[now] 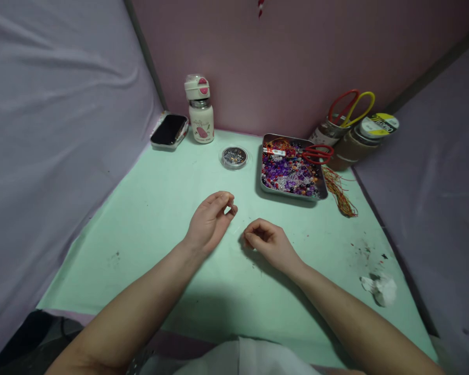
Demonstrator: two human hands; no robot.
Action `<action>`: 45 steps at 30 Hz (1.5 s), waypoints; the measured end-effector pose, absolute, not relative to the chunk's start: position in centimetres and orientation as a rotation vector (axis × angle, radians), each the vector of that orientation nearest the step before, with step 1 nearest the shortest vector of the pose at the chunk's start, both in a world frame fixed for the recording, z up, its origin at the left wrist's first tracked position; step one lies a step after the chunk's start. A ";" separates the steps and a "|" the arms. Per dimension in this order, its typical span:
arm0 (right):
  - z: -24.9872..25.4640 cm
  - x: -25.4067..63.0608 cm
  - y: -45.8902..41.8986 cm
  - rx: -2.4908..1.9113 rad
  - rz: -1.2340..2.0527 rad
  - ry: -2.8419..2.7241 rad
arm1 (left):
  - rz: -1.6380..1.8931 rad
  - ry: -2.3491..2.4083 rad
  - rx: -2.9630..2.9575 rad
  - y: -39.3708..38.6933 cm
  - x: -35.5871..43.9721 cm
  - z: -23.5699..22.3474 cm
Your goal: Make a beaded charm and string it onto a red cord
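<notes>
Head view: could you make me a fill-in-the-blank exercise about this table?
The scissors across the metal tray have ____ handles.
This tray holds many small, colourful ____.
The phone lies to the ____ of the white bottle.
The left hand is nearer the round container than the ____ hand is.
Missing words: red; beads; left; right.

L hand (208, 221) & R hand (271, 245): anything pinched too small to ID; forearms (148, 291) cut by btm edge; red-white item (260, 6) cut by top edge; red/yellow handles (350, 110), lower ends hidden in rear jar (325, 136).
</notes>
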State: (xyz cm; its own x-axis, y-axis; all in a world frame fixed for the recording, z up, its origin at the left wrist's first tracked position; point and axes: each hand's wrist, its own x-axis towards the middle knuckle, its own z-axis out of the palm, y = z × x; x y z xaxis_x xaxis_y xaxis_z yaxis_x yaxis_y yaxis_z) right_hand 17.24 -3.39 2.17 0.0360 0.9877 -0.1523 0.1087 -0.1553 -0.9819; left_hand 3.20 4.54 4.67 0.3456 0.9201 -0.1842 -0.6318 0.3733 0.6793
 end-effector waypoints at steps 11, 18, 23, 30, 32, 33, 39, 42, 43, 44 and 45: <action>1.2 17.5 -3.1 -1.245 1.575 -0.727 | 0.916 0.633 0.155 6.0 2.6 4.2; 1.4 17.5 -3.1 -1.254 1.552 -0.744 | 0.927 0.645 0.147 6.0 2.6 4.2; 1.6 17.3 -3.2 -1.315 1.488 -0.842 | 0.945 0.641 0.265 5.7 2.8 4.3; 1.2 17.7 -3.3 -1.378 1.321 -1.042 | 0.927 0.643 0.569 4.2 3.3 4.7; 1.5 18.2 -3.3 -1.405 1.121 -1.138 | 0.889 0.675 0.631 3.8 3.5 4.7; 1.7 18.5 -3.3 -1.409 1.031 -1.173 | 0.865 0.690 0.661 3.6 3.6 4.7; 3.6 19.3 -3.6 -1.293 0.901 -1.260 | 0.633 0.701 0.822 2.2 4.2 3.8; 3.9 19.3 -3.7 -1.244 0.957 -1.229 | 0.566 0.662 0.848 1.8 4.3 3.2; 3.8 19.4 -3.7 -1.234 0.969 -1.215 | 0.557 0.652 0.857 1.8 4.3 3.1; 3.8 19.4 -3.7 -1.224 0.979 -1.202 | 0.550 0.648 0.864 1.8 4.4 3.0; 3.6 19.5 -3.6 -1.215 0.986 -1.188 | 0.540 0.650 0.867 1.8 4.4 3.0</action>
State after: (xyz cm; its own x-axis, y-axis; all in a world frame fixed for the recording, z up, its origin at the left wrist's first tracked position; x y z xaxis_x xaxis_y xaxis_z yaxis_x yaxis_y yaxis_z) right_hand 19.48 -3.64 3.65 0.1455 0.9809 0.1289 0.0540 0.1222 -0.9910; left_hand 4.36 1.77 2.98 0.6847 0.6662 -0.2955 -0.1687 0.5393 0.8250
